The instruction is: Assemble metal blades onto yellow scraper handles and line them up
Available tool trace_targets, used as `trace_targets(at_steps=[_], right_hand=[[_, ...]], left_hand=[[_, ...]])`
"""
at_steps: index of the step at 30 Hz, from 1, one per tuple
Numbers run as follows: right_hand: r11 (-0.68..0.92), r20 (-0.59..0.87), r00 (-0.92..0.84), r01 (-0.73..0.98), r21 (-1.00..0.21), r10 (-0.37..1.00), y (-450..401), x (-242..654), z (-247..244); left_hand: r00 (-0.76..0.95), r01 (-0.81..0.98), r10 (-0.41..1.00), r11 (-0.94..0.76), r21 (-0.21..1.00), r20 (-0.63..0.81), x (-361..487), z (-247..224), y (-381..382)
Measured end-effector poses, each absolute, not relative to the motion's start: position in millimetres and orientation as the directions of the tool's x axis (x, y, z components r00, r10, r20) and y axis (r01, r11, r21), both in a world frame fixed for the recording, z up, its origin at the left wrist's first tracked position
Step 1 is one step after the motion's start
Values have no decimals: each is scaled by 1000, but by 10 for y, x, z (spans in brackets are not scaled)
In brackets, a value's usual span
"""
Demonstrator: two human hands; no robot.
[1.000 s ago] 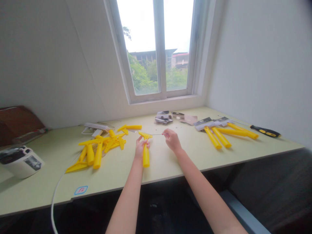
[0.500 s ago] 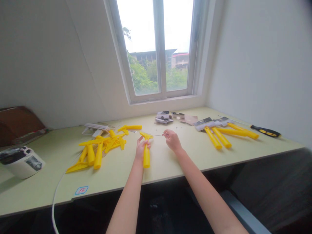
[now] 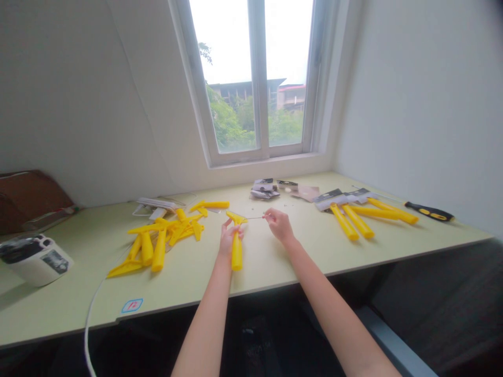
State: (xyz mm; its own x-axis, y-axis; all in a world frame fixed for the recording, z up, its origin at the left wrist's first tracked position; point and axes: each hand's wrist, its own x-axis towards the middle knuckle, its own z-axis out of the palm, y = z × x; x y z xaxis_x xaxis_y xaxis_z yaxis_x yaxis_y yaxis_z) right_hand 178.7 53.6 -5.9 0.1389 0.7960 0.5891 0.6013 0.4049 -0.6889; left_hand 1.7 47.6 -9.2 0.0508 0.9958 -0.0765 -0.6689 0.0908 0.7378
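In the head view, my left hand (image 3: 228, 238) wraps round a yellow plastic scraper handle (image 3: 237, 254) that has a wide, angled head. The handle points toward me, just above or on the table; I cannot tell which. My right hand (image 3: 279, 224), a short way to the right, pinches a thin metal rod (image 3: 254, 218) between its fingers. The rod lies level, and its left end meets the side of the yellow head. Whether the tip is inside the head is too small to tell. Left of my left hand, several loose yellow handles (image 3: 159, 251) lie in a pile.
Yellow-handled scrapers in packaging (image 3: 356, 222) lie at the right, beside a black and yellow screwdriver (image 3: 428, 211). Small packets (image 3: 264, 189) sit near the window. A white container (image 3: 47, 264) stands at the left. A white cable (image 3: 92, 309) crosses the front edge.
Almost nothing differs. Both hands keep their places and grips, and the rod stays against the head. The whole view has shifted very slightly.
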Motion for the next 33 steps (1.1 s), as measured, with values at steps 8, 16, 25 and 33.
trace_targets(at_steps=[8, 16, 25, 33], right_hand=[[445, 546, 215, 381, -811, 810, 548, 1809, -13], [475, 509, 218, 191, -859, 833, 578, 1816, 0], [484, 497, 362, 131, -865, 789, 530, 1805, 22], [493, 573, 365, 296, -818, 734, 511, 1798, 33]], left_hand=[[77, -673, 993, 115, 731, -85, 32, -72, 477], [117, -649, 991, 127, 750, -66, 36, -92, 490], [195, -590, 980, 140, 795, -28, 57, -65, 447], [236, -552, 972, 136, 823, -2, 60, -113, 468]])
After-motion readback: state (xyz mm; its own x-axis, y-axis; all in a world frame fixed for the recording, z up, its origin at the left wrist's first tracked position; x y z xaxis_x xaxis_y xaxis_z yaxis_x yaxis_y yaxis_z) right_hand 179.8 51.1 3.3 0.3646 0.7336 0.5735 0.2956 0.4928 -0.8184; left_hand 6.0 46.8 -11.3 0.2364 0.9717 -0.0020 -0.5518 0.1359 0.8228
